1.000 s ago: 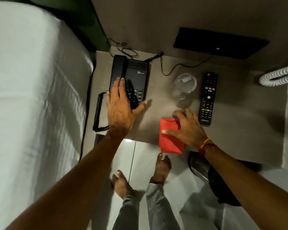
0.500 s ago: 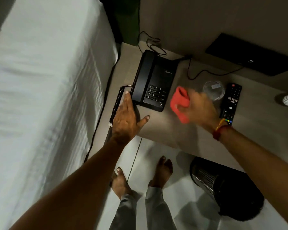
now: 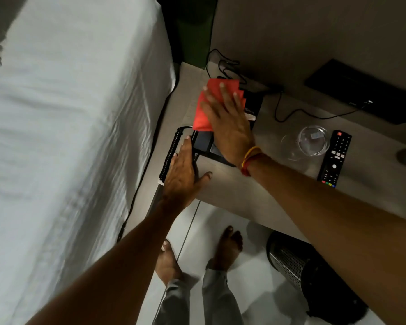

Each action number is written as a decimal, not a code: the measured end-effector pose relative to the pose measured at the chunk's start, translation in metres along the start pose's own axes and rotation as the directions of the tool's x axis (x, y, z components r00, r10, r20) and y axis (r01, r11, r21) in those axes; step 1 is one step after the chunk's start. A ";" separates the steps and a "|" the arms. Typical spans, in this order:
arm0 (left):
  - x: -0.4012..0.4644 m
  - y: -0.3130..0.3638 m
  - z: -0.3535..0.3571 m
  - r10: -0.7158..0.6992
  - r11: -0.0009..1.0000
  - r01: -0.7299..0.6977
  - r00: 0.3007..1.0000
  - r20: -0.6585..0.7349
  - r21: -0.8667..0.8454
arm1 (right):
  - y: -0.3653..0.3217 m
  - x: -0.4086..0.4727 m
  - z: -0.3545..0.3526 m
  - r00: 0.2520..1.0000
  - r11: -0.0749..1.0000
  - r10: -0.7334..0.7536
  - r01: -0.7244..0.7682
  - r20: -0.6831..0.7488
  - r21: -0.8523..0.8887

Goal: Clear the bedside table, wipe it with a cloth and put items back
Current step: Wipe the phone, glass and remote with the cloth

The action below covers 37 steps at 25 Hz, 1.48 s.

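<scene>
While the right hand (image 3: 227, 123) presses a red cloth (image 3: 204, 106) flat-fingered onto the black telephone (image 3: 203, 143), the left hand (image 3: 182, 177) lies open at the bedside table (image 3: 244, 191) front edge; right of them, bare tabletop, then an empty-looking glass bowl (image 3: 313, 140) beside the remote (image 3: 334, 158)

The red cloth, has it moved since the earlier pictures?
Yes. The red cloth was near the table's front edge by the glass; now the right hand presses it on the telephone, further back and toward the bed.
</scene>
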<state>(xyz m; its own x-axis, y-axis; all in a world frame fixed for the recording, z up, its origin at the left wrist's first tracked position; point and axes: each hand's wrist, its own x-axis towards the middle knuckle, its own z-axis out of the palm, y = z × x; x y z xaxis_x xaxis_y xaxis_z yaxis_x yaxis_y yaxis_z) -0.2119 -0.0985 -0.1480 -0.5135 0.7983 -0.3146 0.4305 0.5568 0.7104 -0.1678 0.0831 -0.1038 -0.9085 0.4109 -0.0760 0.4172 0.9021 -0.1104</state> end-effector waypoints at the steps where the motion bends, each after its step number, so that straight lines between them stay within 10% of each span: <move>1: 0.001 -0.002 0.001 0.002 1.000 -0.002 1.000 0.004 0.000 | -0.005 -0.012 0.004 0.998 0.998 -0.054 0.055 -0.019 0.039; 6: 0.003 -0.004 0.000 0.005 1.000 -0.005 1.000 0.012 0.004 | -0.016 -0.045 0.002 0.996 0.924 -0.092 0.080 0.014 0.374; 9: 0.001 -0.002 -0.002 0.019 1.000 -0.019 1.000 0.018 0.007 | -0.002 -0.046 -0.032 0.973 0.456 0.110 -0.229 0.201 0.860; 12: 0.001 -0.002 -0.002 0.015 1.000 -0.015 1.000 0.017 -0.008 | 0.037 -0.032 -0.060 0.847 0.101 0.463 -0.343 0.261 0.934; 15: 0.000 -0.001 0.001 0.009 1.000 -0.009 1.000 0.017 -0.001 | 0.067 -0.017 -0.059 0.773 0.496 0.633 -0.359 -0.046 0.791; 20: 0.000 0.001 0.002 -0.002 1.000 0.002 1.000 0.011 0.022 | 0.031 -0.035 0.007 0.960 0.921 0.273 -0.244 -0.056 0.304; 27: -0.001 -0.003 0.004 -0.004 0.999 0.003 1.000 0.021 0.041 | 0.010 -0.104 0.029 1.000 0.975 -0.013 0.016 -0.017 0.224; 32: -0.002 0.003 -0.001 -0.010 1.000 0.009 1.000 0.028 0.027 | 0.022 -0.080 -0.026 0.831 0.563 0.546 -0.271 -0.106 0.781; 34: -0.004 0.007 -0.004 -0.030 0.999 0.029 0.999 0.032 0.021 | 0.033 -0.059 -0.028 0.766 0.623 0.612 -0.312 -0.198 0.718; 37: -0.006 0.010 -0.006 -0.038 0.999 0.037 0.999 0.031 0.015 | 0.023 -0.048 0.008 0.932 0.911 0.340 -0.294 -0.122 0.290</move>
<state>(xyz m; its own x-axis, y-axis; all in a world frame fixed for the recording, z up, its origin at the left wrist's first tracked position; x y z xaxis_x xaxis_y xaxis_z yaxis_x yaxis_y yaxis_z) -0.2090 -0.0989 -0.1355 -0.5065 0.7833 -0.3604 0.4223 0.5898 0.6883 -0.1144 0.0829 -0.1110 -0.7080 0.7061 0.0128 0.6539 0.6623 -0.3659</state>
